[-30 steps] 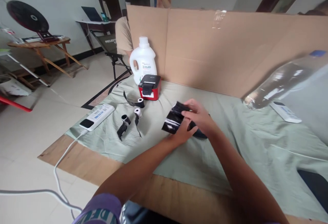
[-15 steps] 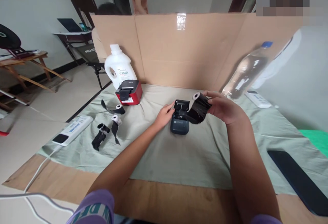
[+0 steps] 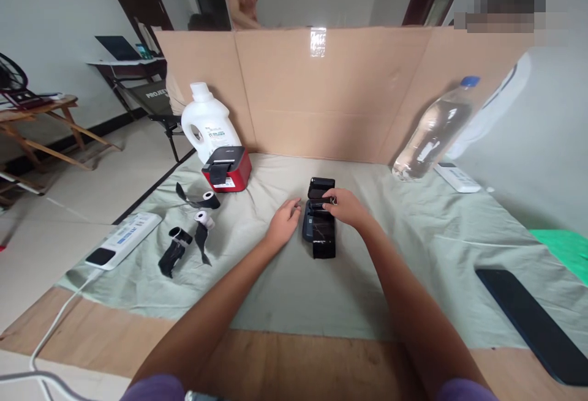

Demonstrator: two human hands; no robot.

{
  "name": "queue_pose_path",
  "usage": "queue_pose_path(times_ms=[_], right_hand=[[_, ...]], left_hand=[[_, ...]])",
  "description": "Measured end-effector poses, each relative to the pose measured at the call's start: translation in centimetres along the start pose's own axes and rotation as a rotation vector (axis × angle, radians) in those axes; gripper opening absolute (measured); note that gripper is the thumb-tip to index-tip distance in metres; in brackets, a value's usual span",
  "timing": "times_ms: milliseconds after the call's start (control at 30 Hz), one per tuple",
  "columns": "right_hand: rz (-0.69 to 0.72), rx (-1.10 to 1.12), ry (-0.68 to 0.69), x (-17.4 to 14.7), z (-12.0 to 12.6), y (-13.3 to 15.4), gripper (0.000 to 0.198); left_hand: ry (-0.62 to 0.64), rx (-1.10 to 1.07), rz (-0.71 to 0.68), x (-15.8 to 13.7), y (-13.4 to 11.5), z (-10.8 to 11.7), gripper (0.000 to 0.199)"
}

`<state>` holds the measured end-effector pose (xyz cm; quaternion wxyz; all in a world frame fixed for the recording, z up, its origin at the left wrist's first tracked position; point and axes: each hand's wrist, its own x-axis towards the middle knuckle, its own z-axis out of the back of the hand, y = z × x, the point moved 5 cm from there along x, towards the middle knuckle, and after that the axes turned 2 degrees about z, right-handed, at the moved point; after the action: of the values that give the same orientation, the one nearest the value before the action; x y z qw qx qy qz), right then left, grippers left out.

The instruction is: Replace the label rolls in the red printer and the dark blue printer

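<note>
Pinching the shiny black roll of film [image 3: 324, 239] between the fingers of the right hand [image 3: 348, 207], and now holding it over the small dark blue open-lidded machine [image 3: 307, 229] on the pale green cloth-covered tabletop [image 3: 285, 303], not off to its right as before. Resting the left hand [image 3: 283, 224] just beside the machine, fingers loose and gripping nothing, and seemingly lining up roll and machine.

Purple left sleeve [image 3: 154, 389], matching purple right sleeve [image 3: 463, 390], both short with rounded cuffs, plain cloth where it shows, bare left forearm [image 3: 214, 309], bare right forearm [image 3: 413, 303], slim and tapering, ungloved left hand [image 3: 282, 224] and right hand [image 3: 348, 206], slender fingers [image 3: 290, 207].
</note>
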<state>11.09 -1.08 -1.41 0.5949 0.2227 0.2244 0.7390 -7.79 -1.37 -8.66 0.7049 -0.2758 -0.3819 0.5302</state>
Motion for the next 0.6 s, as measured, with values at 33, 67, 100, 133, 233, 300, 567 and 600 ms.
queue_pose_path(times_ms=[33, 67, 100, 133, 233, 300, 567, 600], right_hand=[[0.01, -0.049, 0.0, 0.1, -0.5, 0.0, 0.024], [0.014, -0.087, 0.005, 0.1, -1.0, 0.0, 0.025], [0.012, -0.118, 0.009, 0.1, -1.3, 0.0, 0.026], [0.008, -0.148, 0.014, 0.1, -1.7, -0.1, 0.026], [0.004, -0.229, 0.017, 0.1, -2.6, -0.2, 0.029], [-0.003, -0.266, -0.006, 0.0, -2.9, 0.0, 0.03], [-0.134, -0.262, -0.094, -0.2, -2.5, -0.8, 0.022], [-0.146, -0.248, -0.105, -0.1, -2.4, -1.1, 0.022]], left_hand=[[0.002, 0.0, -0.008, -0.5, -0.1, 0.1, 0.04], [0.009, 0.002, -0.015, -1.0, -0.2, 0.1, 0.041], [0.022, 0.007, -0.023, -1.4, -0.4, 0.1, 0.041], [0.037, 0.014, -0.033, -1.7, -0.7, 0.0, 0.041], [0.081, 0.03, -0.065, -2.3, -1.4, 0.0, 0.043], [0.093, 0.03, -0.068, -2.3, -1.7, 0.1, 0.044], [0.09, -0.007, -0.052, -2.2, -1.3, 0.1, 0.043], [0.086, -0.019, -0.059, -2.2, -1.3, 0.2, 0.043]])
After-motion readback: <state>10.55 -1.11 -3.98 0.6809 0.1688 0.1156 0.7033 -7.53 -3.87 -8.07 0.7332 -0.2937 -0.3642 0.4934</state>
